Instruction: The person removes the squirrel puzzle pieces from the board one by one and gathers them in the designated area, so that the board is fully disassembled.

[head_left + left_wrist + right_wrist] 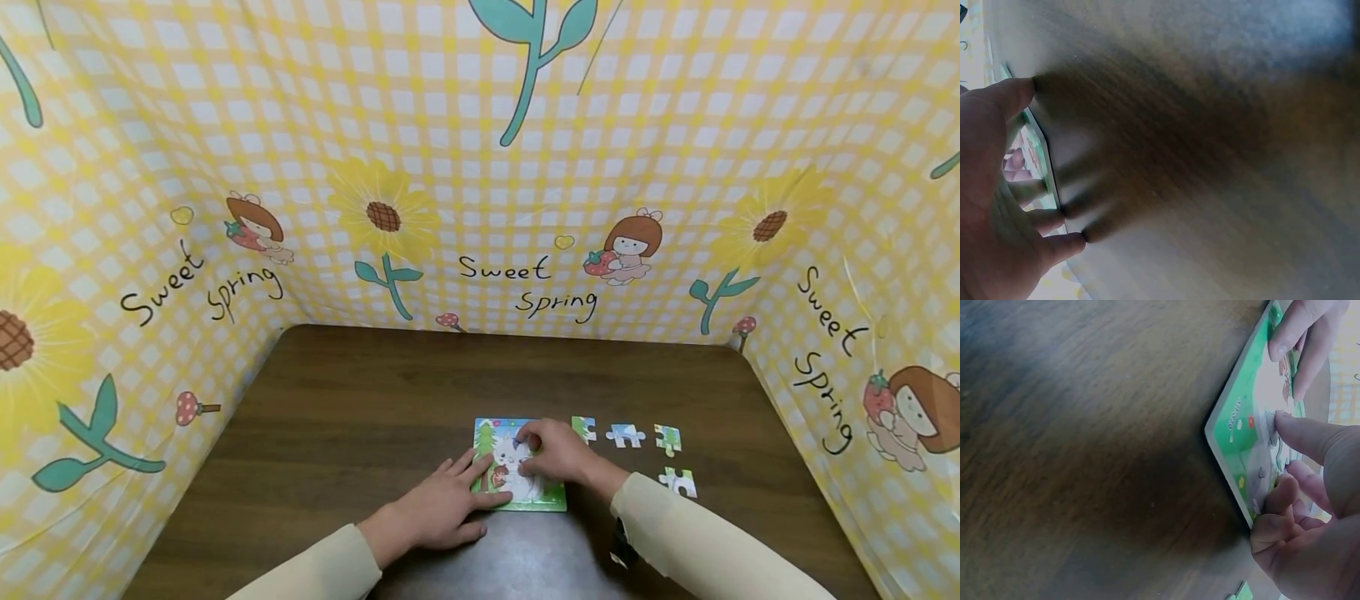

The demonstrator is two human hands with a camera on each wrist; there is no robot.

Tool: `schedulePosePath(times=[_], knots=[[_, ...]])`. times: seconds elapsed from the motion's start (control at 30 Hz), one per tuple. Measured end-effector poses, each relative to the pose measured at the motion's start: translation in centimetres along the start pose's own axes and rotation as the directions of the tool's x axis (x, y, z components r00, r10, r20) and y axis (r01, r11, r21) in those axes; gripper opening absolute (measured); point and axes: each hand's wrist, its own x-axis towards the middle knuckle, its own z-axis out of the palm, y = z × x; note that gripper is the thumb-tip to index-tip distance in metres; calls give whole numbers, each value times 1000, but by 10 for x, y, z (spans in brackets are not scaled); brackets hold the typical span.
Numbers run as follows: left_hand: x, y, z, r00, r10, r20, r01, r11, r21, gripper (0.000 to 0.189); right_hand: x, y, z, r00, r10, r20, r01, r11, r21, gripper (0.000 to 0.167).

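A picture puzzle board [553,503] with a green border and a white animal drawing lies flat on the table. My left hand [442,507] rests with spread, mostly straight fingers on its left side and the table beside it. Over the board's right half is my right hand [558,454], thumb and fingers bent. It pinches a pale puzzle piece [1271,429] low against the board; the thumb touches its edge in the right wrist view. The fingers hide much of this piece. In the left wrist view, the left hand [997,162] reaches along the board's edge.
Loose puzzle pieces lie right of the board: a green one [583,428] close to the right hand, a blue-white one [626,435], and two others [668,439] farther right. The brown table [360,400] is enclosed by yellow checked cloth [450,167] at the back and sides.
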Motion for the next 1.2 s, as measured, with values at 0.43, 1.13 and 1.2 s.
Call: schedulePosePath(times=[0.43,1.13,1.2], knots=[[1,3,1,1000,-18,2,18,1000,20,53,3,0,-2,999,30,29,-32,997,75,39],[0,4,-3,1000,-22,8,22,1000,3,53,-3,-4,-24,1000,2,28,-14,904,428,18],[-1,4,-3,1000,-23,14,23,1000,-2,53,-6,-2,-31,999,12,30,-25,881,473,20]])
